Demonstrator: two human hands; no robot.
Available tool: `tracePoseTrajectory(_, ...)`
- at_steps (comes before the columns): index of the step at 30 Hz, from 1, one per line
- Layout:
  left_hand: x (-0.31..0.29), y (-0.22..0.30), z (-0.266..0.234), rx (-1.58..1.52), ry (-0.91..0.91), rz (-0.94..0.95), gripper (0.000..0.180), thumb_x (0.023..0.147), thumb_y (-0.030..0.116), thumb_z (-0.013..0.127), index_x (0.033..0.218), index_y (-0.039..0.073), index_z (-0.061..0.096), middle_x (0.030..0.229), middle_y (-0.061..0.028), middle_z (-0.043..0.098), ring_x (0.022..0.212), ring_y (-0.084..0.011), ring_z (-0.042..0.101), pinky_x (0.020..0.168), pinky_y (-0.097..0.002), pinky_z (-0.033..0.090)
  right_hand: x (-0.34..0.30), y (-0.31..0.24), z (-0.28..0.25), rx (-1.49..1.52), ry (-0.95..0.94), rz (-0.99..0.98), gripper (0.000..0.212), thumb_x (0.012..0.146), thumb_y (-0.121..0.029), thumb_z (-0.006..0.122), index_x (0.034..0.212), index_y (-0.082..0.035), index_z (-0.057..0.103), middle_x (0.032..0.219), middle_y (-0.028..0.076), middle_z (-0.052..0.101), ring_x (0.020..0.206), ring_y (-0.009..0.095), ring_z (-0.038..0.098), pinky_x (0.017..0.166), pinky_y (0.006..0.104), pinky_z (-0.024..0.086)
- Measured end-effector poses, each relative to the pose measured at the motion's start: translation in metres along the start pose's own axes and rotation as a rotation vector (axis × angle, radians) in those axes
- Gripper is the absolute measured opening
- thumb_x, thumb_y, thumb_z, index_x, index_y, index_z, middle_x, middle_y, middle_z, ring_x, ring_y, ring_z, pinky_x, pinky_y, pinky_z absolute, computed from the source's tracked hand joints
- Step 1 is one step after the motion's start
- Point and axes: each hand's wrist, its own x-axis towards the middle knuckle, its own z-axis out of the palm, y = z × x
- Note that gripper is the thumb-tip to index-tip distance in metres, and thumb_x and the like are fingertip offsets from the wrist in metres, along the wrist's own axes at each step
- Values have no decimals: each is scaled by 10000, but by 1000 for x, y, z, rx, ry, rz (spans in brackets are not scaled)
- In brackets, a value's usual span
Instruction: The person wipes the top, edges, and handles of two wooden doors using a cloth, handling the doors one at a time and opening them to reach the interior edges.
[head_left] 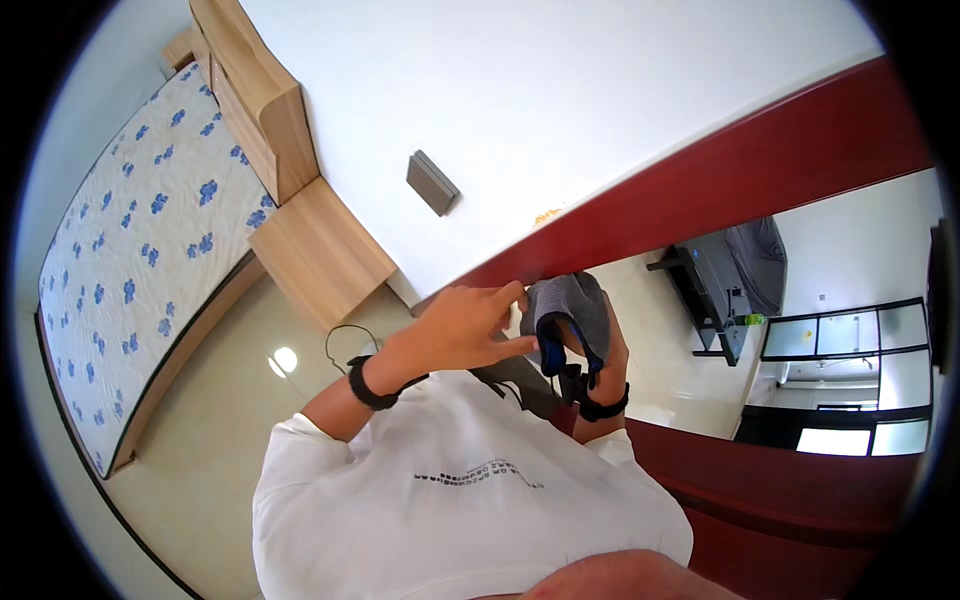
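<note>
From the head camera, the left hand point(462, 330) has its fingers spread, and the fingertips pinch the edge of a grey cloth with blue trim point(570, 315). The cloth sits in the middle, just in front of the dark red door frame point(700, 190). The right hand point(610, 355) is under the cloth, mostly hidden, so I cannot tell how its fingers are. I think the cloth could slip and fall, because only fingertips pinch it.
</note>
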Motion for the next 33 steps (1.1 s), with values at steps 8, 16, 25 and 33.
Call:
tracePoseTrajectory(8,9,-87,39,377,206,444,453,682,204,755,1091,93,596,881,-102,570,798,-291,611,713,-380,501,24,126,99,373,250,165,247,770,-160,676,984,-37,676,809,140,679,748,268,685,649,345,531)
tracePoseTrajectory(16,23,-98,20,284,224,223,278,760,222,632,995,79,591,799,-124,666,693,-343,652,608,-436,525,29,47,77,-307,674,33,505,667,-96,745,1123,24,566,1099,294,592,1000,466,589,830,471,512)
tracePoseTrajectory(25,32,-197,78,28,86,-143,287,875,200,585,1109,36,619,805,-246,653,752,-376,681,688,-456,544,44,146,173,-126,673,-2,678,702,-113,704,1295,47,416,1273,336,470,1231,488,434,1043,489,380)
tracePoseTrajectory(33,11,-91,37,-316,259,59,441,934,183,629,1316,-15,532,1016,-100,657,894,-159,629,850,-286,508,32,83,117,-125,740,-150,628,695,-54,695,1285,21,495,1200,270,566,1018,430,592,879,439,492)
